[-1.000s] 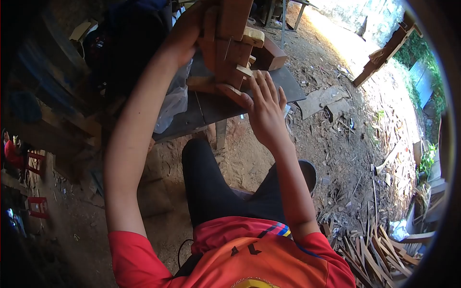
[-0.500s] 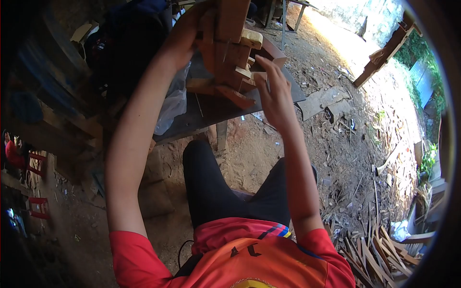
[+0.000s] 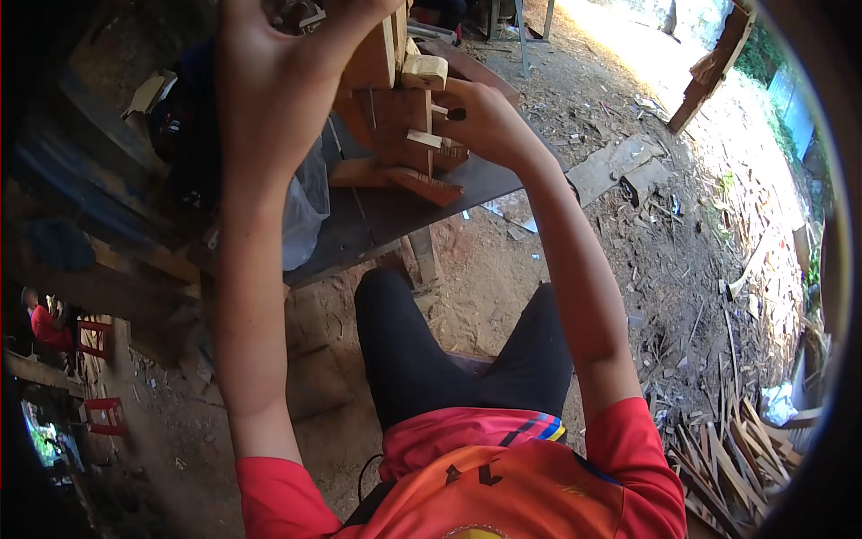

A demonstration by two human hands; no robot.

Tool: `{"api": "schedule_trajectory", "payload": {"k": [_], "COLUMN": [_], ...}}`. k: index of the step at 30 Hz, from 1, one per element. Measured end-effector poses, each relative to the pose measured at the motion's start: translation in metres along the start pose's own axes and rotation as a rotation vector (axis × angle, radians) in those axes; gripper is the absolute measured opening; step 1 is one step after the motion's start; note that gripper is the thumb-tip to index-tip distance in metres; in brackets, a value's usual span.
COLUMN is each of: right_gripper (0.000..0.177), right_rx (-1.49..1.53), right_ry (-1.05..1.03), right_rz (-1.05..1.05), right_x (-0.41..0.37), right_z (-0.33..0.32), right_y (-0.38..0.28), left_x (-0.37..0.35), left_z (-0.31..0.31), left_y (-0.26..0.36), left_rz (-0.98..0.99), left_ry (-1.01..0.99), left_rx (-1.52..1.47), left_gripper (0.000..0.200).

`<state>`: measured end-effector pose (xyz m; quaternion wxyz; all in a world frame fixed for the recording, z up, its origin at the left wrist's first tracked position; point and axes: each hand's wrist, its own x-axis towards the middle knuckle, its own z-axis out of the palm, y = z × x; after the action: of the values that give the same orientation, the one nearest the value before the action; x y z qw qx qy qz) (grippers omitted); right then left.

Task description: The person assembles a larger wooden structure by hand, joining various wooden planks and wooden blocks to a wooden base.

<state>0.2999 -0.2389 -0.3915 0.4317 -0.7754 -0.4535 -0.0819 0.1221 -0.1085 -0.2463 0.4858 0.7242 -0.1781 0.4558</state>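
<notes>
A wooden assembly, made of upright boards with small light pieces jutting from its side, stands on a dark tabletop. My left hand is raised at the top edge, left of the boards. Its thumb is spread toward the wood and its other fingertips are cut off by the frame. Curled against the assembly's right side is my right hand, just below a pale wooden block; its fingertips are partly hidden. An angled wooden foot shows at the base.
Clear plastic hangs at the table's left edge. My knees are below the table. Wood strips lie piled at the lower right, and an upright post stands at upper right. A person in red is far left near red chairs.
My left hand has come nearer the camera, left of the boards. My right hand has moved left and closed against the assembly, its fingers no longer stretched out. The view has shifted slightly.
</notes>
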Motion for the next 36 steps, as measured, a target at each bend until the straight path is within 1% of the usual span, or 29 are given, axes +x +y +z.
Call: {"api": "schedule_trajectory", "payload": {"k": [2, 3, 8, 9, 11, 12, 14, 18, 20, 22, 24, 27, 32, 36], "right_gripper": [0.049, 0.049, 0.051, 0.051, 0.050, 0.050, 0.049, 0.049, 0.049, 0.047, 0.046, 0.043, 0.042, 0.045], "right_rx": [0.000, -0.008, -0.021, -0.023, -0.026, -0.009, 0.023, 0.084, 0.152, 0.159, 0.169, 0.202, 0.293, 0.350], "right_ry": [0.019, 0.015, 0.010, 0.020, 0.041, 0.044, 0.052, 0.085, 0.107, 0.095, 0.096, 0.106, 0.085, 0.045], "right_rz": [0.009, 0.011, 0.034, 0.043, 0.058, 0.048, 0.029, 0.024, -0.002, 0.002, 0.001, -0.006, -0.020, 0.013], "right_x": [0.003, 0.004, 0.003, 0.002, -0.001, -0.001, 0.000, -0.001, 0.000, 0.001, 0.000, 0.002, 0.007, 0.003], "right_z": [0.002, 0.002, 0.002, 0.003, 0.002, 0.003, 0.007, 0.013, 0.017, 0.017, 0.019, 0.025, 0.034, 0.032], "right_y": [0.000, 0.000, -0.001, -0.003, -0.007, -0.005, 0.002, 0.007, 0.009, 0.007, 0.005, 0.007, 0.014, 0.017], "left_x": [0.003, 0.003, 0.005, 0.009, 0.008, 0.003, 0.003, 0.009, 0.009, 0.012, 0.008, 0.008, 0.007, 0.005], "left_z": [0.000, 0.007, 0.002, 0.006, 0.011, 0.013, 0.010, -0.009, -0.008, 0.000, -0.005, -0.007, 0.004, 0.004], "left_y": [-0.004, 0.000, -0.008, -0.001, 0.002, -0.001, -0.003, -0.020, -0.031, -0.037, -0.027, -0.022, -0.013, -0.011], "left_rz": [-0.019, -0.060, -0.049, -0.097, -0.122, -0.100, -0.082, -0.036, -0.005, 0.004, -0.006, 0.013, -0.049, -0.081], "left_ry": [-0.053, -0.027, -0.034, -0.002, 0.051, 0.070, 0.044, -0.053, -0.031, 0.022, -0.062, -0.112, -0.028, -0.032], "left_rx": [-0.057, -0.010, 0.035, 0.093, 0.092, 0.031, -0.022, -0.022, -0.033, -0.036, -0.090, -0.099, -0.003, -0.032], "left_gripper": [0.069, 0.068, 0.069, 0.069, 0.067, 0.066, 0.063, 0.061, 0.060, 0.059, 0.058, 0.058, 0.057, 0.056]}}
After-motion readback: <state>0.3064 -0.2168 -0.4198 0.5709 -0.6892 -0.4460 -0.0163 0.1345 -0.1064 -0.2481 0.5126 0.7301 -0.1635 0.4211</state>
